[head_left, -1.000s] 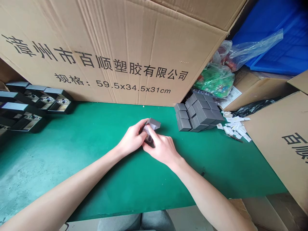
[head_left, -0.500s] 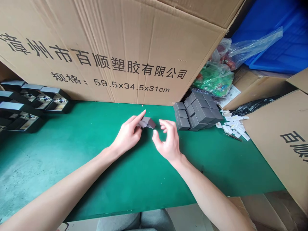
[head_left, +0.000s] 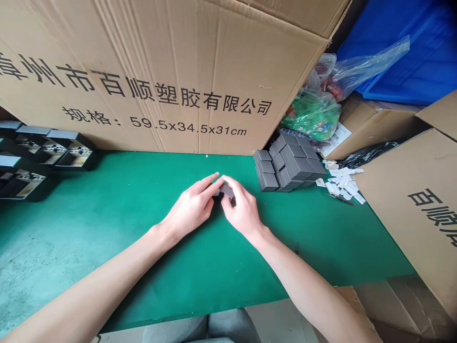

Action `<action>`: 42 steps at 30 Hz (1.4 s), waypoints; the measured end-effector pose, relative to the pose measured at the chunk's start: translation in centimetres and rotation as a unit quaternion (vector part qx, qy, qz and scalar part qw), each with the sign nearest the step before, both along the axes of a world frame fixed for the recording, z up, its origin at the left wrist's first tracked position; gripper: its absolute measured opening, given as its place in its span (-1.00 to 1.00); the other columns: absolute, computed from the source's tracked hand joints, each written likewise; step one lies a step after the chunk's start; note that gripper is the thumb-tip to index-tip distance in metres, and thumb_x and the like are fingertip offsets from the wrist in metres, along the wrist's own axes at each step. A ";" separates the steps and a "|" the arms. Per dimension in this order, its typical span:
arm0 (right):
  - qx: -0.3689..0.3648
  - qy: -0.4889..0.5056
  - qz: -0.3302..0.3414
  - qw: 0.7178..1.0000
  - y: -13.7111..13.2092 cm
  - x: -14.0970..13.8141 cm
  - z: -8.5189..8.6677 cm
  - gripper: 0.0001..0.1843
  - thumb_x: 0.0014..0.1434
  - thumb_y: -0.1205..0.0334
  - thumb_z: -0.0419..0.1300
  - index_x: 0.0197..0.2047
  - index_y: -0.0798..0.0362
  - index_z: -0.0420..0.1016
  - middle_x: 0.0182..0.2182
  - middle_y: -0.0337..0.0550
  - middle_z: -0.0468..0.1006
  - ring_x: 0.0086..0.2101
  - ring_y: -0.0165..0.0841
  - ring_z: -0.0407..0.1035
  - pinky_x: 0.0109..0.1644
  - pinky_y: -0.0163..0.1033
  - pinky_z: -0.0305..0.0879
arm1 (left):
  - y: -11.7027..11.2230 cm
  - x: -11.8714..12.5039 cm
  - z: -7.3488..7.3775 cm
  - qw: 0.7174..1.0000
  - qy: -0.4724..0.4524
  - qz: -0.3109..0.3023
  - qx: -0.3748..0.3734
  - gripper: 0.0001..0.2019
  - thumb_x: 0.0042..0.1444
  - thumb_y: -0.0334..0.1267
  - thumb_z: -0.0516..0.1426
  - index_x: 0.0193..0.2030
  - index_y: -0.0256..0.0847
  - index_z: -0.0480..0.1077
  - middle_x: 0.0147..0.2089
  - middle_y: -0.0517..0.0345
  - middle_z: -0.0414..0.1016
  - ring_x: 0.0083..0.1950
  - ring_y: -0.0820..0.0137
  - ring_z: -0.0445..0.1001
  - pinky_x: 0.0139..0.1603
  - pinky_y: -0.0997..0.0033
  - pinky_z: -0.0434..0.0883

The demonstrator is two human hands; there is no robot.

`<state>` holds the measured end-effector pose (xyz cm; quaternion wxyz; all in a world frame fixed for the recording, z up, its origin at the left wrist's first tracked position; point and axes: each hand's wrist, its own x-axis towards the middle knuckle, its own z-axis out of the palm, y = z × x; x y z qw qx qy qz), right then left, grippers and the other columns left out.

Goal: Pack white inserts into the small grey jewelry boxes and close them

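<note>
Right here at the centre of the shot, both hands are closed in tight around a small grey box [head_left: 226, 191]! The left hand [head_left: 191, 207] comes in from the left, fingers together and stretched across the near end of the box, while the right hand [head_left: 243, 212] curls over from the other side, its fingertips [head_left: 228, 183] pressing down on the box. Both have hold of it, and they nearly meet, with most of the box hidden between them. Whether it's touching the green tabletop [head_left: 124, 214] underneath, I can't tell from here.

Just to the right, a stack of matching grey boxes [head_left: 291, 164] sits in a tight block. Beyond it lies a scatter of white paper slips [head_left: 342, 183], with a slim dark tool [head_left: 344, 200] beside them. Over on the left, a row of open black boxes [head_left: 71, 155] lines the tabletop's far edge.

Behind it all rises a big cardboard carton [head_left: 160, 81] printed with Chinese characters and "59.5x34.5x31cm". Past its corner, there's a green plastic bag [head_left: 310, 114] and a blue plastic crate [head_left: 403, 57].
</note>
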<state>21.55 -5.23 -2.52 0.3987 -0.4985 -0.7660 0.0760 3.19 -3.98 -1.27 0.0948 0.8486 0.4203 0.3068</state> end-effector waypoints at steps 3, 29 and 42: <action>-0.004 0.001 -0.006 1.000 0.0 -0.1 0.1 -0.48 0.32 0.39 0.04 0.32 -0.03 0.30 0.16 -0.10 0.57 0.06 -0.27 0.55 0.13 -0.19 0.55 | -0.3 0.2 0.1 1.000 -0.001 0.008 0.001 -0.45 0.31 -0.44 -0.04 0.41 -0.20 0.33 0.48 -0.11 0.27 0.35 0.10 0.46 0.27 0.12 0.51; 0.003 -0.036 -0.032 0.999 0.3 -0.2 -0.5 -0.58 0.35 0.31 0.05 0.20 0.08 0.52 -0.04 -0.02 0.69 -0.13 -0.22 0.63 -0.05 -0.19 0.60 | -0.2 0.3 -0.3 0.999 -0.021 0.028 -0.006 -0.56 0.38 -0.26 -0.01 0.31 -0.21 0.44 0.18 -0.06 0.63 0.03 0.14 0.69 -0.06 0.26 0.62; 0.044 -0.023 -0.037 0.998 0.1 -0.4 0.1 -0.62 0.31 0.35 0.03 0.08 0.07 0.56 -0.07 -0.06 0.71 -0.13 -0.23 0.63 -0.03 -0.19 0.59 | -0.3 0.6 -0.1 0.998 -0.026 0.057 0.014 -0.60 0.31 -0.36 0.01 0.18 -0.22 0.54 0.00 -0.01 0.72 -0.14 0.21 0.73 -0.21 0.35 0.59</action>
